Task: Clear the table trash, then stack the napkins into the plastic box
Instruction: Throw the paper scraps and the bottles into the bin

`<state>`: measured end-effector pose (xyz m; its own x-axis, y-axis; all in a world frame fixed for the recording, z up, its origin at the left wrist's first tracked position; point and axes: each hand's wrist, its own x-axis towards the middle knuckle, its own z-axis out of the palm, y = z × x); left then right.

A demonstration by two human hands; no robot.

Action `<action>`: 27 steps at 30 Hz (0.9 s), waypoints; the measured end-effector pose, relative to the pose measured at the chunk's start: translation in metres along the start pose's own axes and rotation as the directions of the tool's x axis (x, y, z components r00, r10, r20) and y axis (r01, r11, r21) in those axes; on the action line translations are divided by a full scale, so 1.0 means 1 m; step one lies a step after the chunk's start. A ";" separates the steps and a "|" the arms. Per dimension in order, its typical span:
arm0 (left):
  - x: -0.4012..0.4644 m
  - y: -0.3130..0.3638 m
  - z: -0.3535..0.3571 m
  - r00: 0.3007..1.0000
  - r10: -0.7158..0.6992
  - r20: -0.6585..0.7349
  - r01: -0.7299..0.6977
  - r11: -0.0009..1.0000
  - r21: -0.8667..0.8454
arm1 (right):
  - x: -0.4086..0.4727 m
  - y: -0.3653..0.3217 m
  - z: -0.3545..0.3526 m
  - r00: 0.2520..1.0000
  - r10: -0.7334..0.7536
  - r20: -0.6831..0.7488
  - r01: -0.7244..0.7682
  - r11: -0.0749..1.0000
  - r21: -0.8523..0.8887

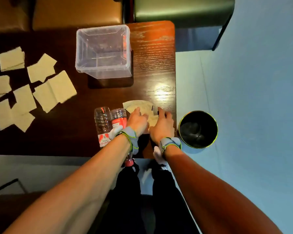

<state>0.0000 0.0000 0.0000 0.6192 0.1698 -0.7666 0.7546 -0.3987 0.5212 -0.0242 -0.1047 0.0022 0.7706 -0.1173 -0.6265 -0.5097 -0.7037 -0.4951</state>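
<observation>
With both hands on the pale wrapper (139,105) at the desk (152,65) edge, left hand (137,119) and right hand (161,125) fingers loosely spread over it, I should gather it whole before swinging to the bin (198,129) just beside.

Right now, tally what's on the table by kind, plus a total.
Plastic bottles: 2
Clear plastic box: 1
Crumpled paper wrapper under both hands: 1
Napkins: about 8, overlapping and cut off at the left edge
Total: about 12
</observation>
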 end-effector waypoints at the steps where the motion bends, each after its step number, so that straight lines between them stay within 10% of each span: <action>1: 0.002 -0.001 0.003 1.000 -0.007 -0.024 0.007 1.000 0.003 | 0.001 0.001 0.002 1.000 0.003 -0.001 -0.003 1.000 -0.004; 13: 0.026 0.005 0.015 0.955 -0.269 -0.123 0.232 0.939 -0.253 | 0.031 -0.003 0.004 0.984 -0.094 0.153 0.094 0.996 0.008; 27: 0.011 0.018 0.049 0.963 -0.267 -0.043 0.222 0.873 -0.433 | 0.036 0.030 -0.006 0.992 -0.083 0.096 0.069 0.987 0.145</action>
<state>0.0094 -0.0490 -0.0171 0.4043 0.3089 -0.8609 0.8909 0.0802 0.4471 -0.0095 -0.1344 -0.0312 0.7702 0.0092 -0.6377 -0.5052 -0.6014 -0.6189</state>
